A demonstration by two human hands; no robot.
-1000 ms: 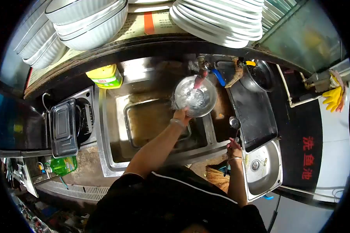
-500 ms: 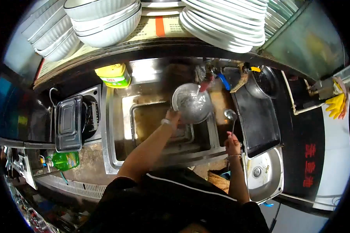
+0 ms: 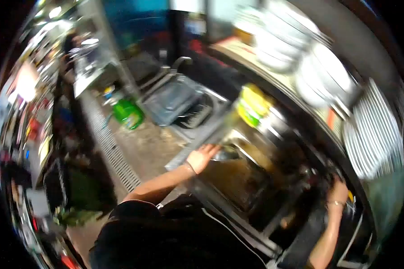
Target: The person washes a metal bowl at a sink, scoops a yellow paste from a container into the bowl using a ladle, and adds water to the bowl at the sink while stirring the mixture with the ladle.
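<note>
Fingers of the left hand (image 3: 203, 158) extended, nearly straight, lying loosely side by side; palm down at the near-left corner of the large sink (image 3: 265, 242). Fingertips at a shiny metal piece (image 3: 227, 153) just inside that corner; blur hides its shape and whether it is gripped. Left forearm slants up and rightward from a dark sleeve.

Right arm reaches out to the far right, elbow bent. Right hand (image 3: 338, 193) near the sink's far right side, below the shelf; fingers smeared, cannot tell if apart or closed, or on what.

Large sink: steel, brownish basin floor. Yellow tub (image 3: 252, 106), green label, at its far-left corner. Beyond the left rim, a smaller sink (image 3: 220, 102) bearing clear plastic containers (image 3: 171, 99), with a curved faucet (image 3: 182, 61) behind. Green bottle (image 3: 128, 113) left of these; slotted floor drain (image 3: 116, 157) below it, running along the floor.

Shelf (image 3: 280, 80) overhangs the far side: stacked white bowls (image 3: 321, 78), then white plates (image 3: 373, 134) in a leaning pile. Far left, cluttered room, too blurred to itemise.
</note>
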